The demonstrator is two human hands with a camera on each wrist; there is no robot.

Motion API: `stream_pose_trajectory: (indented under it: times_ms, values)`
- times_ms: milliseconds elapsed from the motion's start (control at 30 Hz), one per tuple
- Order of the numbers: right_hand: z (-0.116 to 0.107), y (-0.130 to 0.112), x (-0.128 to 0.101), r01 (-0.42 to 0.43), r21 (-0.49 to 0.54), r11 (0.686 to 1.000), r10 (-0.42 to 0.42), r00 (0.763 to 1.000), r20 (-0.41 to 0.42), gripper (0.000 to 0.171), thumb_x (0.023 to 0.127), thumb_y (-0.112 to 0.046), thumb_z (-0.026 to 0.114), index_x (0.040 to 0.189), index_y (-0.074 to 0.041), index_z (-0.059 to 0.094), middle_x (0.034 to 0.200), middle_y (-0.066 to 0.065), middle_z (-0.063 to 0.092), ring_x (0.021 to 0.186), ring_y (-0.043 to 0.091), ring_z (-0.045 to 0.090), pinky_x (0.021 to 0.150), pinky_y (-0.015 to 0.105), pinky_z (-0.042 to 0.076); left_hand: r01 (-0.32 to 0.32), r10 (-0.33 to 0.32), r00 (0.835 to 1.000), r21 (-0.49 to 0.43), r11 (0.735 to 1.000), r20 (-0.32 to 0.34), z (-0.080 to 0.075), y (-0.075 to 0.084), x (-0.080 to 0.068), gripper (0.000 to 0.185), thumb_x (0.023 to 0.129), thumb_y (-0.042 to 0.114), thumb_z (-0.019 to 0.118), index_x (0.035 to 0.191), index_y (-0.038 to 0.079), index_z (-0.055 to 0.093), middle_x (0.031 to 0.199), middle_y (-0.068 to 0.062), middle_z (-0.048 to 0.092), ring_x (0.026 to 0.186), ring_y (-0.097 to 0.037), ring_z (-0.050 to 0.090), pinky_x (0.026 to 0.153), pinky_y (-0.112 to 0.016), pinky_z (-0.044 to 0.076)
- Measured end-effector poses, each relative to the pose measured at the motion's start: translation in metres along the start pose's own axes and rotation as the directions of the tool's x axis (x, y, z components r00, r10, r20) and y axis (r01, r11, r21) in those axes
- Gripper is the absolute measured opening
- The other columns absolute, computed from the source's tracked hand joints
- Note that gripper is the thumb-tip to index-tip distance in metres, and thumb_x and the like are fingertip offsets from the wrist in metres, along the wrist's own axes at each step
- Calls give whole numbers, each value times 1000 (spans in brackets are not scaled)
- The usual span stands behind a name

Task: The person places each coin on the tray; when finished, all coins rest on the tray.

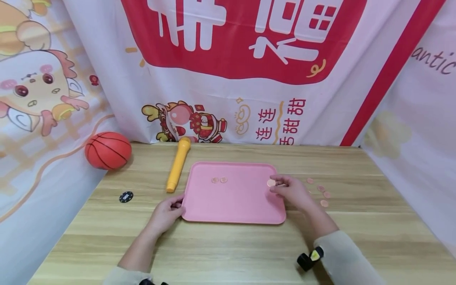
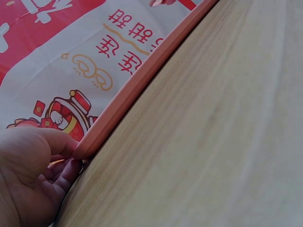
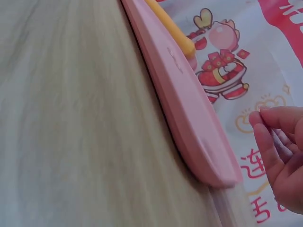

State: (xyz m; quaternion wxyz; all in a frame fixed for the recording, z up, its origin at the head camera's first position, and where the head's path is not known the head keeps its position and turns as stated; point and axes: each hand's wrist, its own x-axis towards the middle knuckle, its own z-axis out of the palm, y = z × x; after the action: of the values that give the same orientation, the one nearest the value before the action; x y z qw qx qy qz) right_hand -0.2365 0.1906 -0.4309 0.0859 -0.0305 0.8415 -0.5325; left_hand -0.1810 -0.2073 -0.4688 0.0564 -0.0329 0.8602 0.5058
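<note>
A pink tray (image 1: pixel 231 202) lies on the wooden table. Two small copper-coloured coins (image 1: pixel 223 180) rest side by side on its upper left part. My left hand (image 1: pixel 164 215) pinches the tray's left edge near the front corner, thumb and fingertips at the rim in the left wrist view. Over the right side of the tray, my right hand (image 1: pixel 290 190) pinches another copper-coloured coin (image 1: pixel 271 183) between thumb and fingers. In the right wrist view this hand hovers above the tray, and the coin is hidden there.
Several loose coins (image 1: pixel 324 203) lie on the table right of the tray. A yellow toy microphone (image 1: pixel 177 166) lies left of it, with a black poker chip (image 1: pixel 126 196) and a red toy basketball (image 1: pixel 108 151) further left. Printed cloth (image 1: pixel 228 91) hangs behind.
</note>
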Motion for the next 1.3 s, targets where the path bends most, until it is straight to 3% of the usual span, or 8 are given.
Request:
stream_pose_trajectory:
  times_ms: [133,333,533,633,1033,1300]
  values:
    - [17,-7,16,25,38,999,-25,1000,-9,47,87,-9,71,131,0,59,102,11,63,82,12,62,76,30,58,-7,7,1000,-1,1000,-2,0,0,2,50,89,4,63,137,-5,52,110,-17,63,94,-19,60,74,-20,51]
    - [45,-14,41,107,-33,994,-108,994,-27,40,84,-5,73,123,1,65,98,15,68,79,9,57,68,20,51,-19,19,1000,-2,1000,-7,0,-1,3,50,88,3,62,137,-6,52,109,-17,63,93,-18,59,73,-18,51]
    - [76,-21,58,0,-13,1000,0,1000,-13,42,81,-8,76,122,-7,66,92,9,67,69,11,57,59,23,50,-20,20,1000,-2,1000,-9,0,-1,1,50,88,2,62,137,-6,52,109,-17,63,92,-17,60,73,-18,51]
    - [90,-20,67,-22,13,1000,22,1000,-10,40,81,-6,75,120,-5,67,87,6,65,62,11,53,55,22,47,-26,26,1000,-1,1000,-14,1,-2,1,50,88,2,62,136,-7,52,109,-18,63,92,-17,59,72,-18,51]
    - [115,-18,83,40,-119,992,-44,999,-32,31,79,-5,76,110,-1,71,91,9,69,82,14,60,77,26,53,-33,33,999,-6,999,-15,1,-1,-1,49,88,2,63,136,-7,52,108,-17,63,93,-18,59,72,-18,50]
    - [116,-23,82,-7,-229,973,0,1000,-30,28,84,-18,76,108,-6,73,96,5,70,87,14,60,86,32,51,-37,37,999,-7,999,-27,1,-1,-1,49,88,1,63,135,-7,53,108,-17,63,92,-17,59,72,-17,50]
